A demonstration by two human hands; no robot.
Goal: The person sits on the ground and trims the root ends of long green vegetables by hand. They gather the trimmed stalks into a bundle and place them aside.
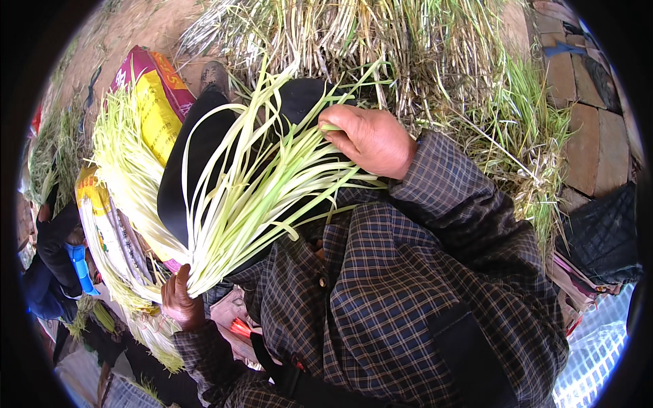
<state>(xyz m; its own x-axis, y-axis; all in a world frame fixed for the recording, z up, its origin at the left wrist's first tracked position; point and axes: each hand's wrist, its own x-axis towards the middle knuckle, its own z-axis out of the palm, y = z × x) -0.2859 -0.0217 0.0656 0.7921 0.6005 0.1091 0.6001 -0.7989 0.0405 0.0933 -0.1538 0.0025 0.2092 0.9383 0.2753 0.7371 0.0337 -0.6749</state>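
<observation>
My left hand (pixel 183 300) grips the pale base end of a bunch of long, flat yellow-green leaves (pixel 260 204), which look like blanched garlic chives. The bunch fans out across my lap, over my dark trousers (pixel 178 183). At its upper right, my right hand (pixel 370 137) has its fingers curled, with a short green leaf piece between thumb and forefinger. Several leaf tips spread under and past that hand. More pale leaves (pixel 127 168) lie in a heap just left of my leg, beside my left hand.
Printed sacks (pixel 158 107) lie under and beside the left heap. A large pile of uncleaned stalks (pixel 377 46) stretches across the ground ahead and to the right. Bricks (pixel 586 143) border the right side. Another person's dark sleeve (pixel 58 250) shows at far left.
</observation>
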